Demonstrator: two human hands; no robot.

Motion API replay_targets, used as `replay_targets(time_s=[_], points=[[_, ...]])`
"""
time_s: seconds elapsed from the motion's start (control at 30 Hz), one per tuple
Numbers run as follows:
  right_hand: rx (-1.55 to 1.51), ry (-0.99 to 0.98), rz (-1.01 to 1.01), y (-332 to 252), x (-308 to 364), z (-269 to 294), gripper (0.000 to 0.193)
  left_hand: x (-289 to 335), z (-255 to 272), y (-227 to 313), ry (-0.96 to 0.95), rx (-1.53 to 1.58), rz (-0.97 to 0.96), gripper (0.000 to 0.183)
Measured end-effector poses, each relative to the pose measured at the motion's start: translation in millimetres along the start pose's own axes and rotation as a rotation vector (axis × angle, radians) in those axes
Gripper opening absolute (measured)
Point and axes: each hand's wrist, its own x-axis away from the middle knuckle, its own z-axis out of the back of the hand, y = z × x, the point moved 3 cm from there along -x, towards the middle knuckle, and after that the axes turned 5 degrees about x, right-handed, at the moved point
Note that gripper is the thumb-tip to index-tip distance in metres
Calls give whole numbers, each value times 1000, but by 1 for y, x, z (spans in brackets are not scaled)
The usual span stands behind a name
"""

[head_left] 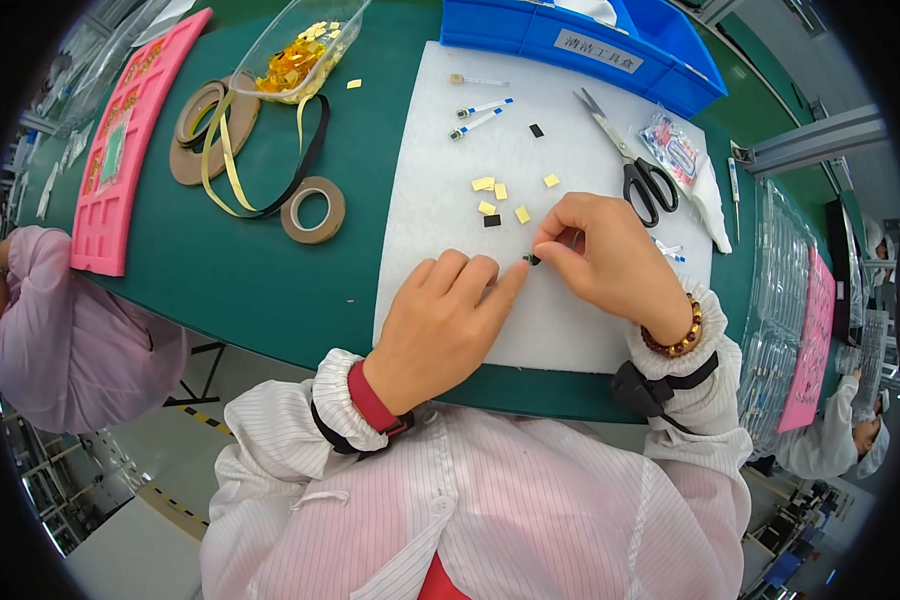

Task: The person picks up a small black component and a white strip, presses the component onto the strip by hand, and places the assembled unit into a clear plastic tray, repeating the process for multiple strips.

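Note:
Above the white sheet (pixel 440 130), my left hand (pixel 440 315) and my right hand (pixel 610 255) meet at a tiny dark piece (pixel 532 259). The right thumb and index finger pinch it. My left index fingertip reaches its edge; the left thumb is hidden and the other fingers are curled. What the piece is, I cannot make out. Just beyond the hands lie several small cream-yellow squares (pixel 522 214) and a black rectangle (pixel 492 221). Farther off are a second black rectangle (pixel 536 130) and small parts with white-and-blue strips (pixel 477 123).
Black-handled scissors (pixel 650 190) and a plastic packet (pixel 670 145) lie right; a blue bin (pixel 590 50) stands behind. Left are tape rolls (pixel 313 210), a clear tub (pixel 300 50) and a pink tray (pixel 135 150). Clear trays (pixel 775 300) flank the right. A person (pixel 70 330) sits left.

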Motion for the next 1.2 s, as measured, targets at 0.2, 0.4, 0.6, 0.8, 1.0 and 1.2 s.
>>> replay_targets(time_s=[0.2,0.4,0.6,0.8,1.0,1.2], points=[[7,-35,-5,1,-2,2,10,0,-3,0,5,-33,16,50],[67,-45,4,1,-2,-2,9,0,-4,-1,13,-32,22,49],[119,-6,34,0,0,-4,8,0,-5,0,8,-26,34,47],[155,3,66,-1,-1,-4,7,-1,-3,1,-4,-26,47,49],[135,-2,79,-1,-2,-4,7,-1,-4,0,-10,-30,43,51],[97,-19,55,2,-1,-1,7,-1,-4,1,-11,-38,39,51]])
